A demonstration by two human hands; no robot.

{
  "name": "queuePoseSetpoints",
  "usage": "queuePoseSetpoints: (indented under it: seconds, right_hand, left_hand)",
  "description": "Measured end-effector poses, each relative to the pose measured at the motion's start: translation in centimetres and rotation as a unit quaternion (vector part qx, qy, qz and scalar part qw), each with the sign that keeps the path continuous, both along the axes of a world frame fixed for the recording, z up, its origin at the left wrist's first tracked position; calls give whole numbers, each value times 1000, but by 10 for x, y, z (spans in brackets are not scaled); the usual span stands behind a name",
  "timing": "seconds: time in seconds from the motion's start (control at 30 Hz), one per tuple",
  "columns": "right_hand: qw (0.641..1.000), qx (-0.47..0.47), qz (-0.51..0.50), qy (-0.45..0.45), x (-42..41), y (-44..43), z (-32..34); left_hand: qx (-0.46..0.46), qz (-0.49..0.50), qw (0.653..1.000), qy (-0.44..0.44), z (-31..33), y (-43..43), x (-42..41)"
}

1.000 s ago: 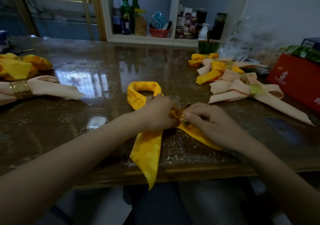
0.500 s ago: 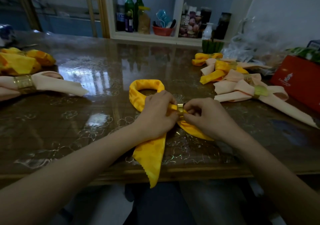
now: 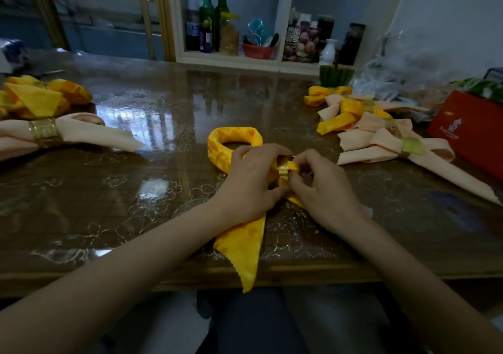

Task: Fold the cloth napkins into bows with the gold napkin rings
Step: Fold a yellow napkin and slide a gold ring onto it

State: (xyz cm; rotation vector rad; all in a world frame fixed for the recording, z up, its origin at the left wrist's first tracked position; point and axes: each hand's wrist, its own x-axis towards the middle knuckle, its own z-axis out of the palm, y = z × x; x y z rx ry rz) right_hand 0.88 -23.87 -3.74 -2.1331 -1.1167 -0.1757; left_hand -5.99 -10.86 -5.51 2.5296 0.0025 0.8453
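A yellow cloth napkin (image 3: pixel 239 244) lies on the table in front of me, one loop curled at the back and one pointed tail hanging over the near edge. My left hand (image 3: pixel 250 182) grips the napkin's gathered middle. A gold napkin ring (image 3: pixel 283 169) sits around a fold of the yellow cloth between my hands. My right hand (image 3: pixel 321 187) pinches the ring and the cloth coming through it. The napkin's right part is mostly hidden under my right hand.
A peach napkin with a gold ring (image 3: pixel 45 133) and yellow napkins (image 3: pixel 40 97) lie at the left. Several finished peach and yellow bows (image 3: pixel 381 138) are piled at the right, beside a red box (image 3: pixel 471 133). A shelf with bottles (image 3: pixel 206 18) stands behind the glossy table (image 3: pixel 136 190).
Both hands have drawn closer together over the napkin's middle. A fold of yellow cloth now shows through the gold ring, and the right tail has pulled in under my right hand.
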Motion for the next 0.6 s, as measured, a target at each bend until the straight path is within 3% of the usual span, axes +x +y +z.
queuePoseSetpoints:
  seconds: [0.2, 0.43, 0.6]
  right_hand:
    - [985, 145, -17, 87, 1, 5, -2]
    - [987, 142, 1, 72, 5, 0, -4]
    - [965, 194, 26, 175, 3, 5, 1]
  left_hand:
    - [-104, 26, 994, 7, 5, 1, -3]
    - [-61, 7, 997, 44, 5, 1, -1]
    - [-91, 12, 996, 1, 3, 3, -2]
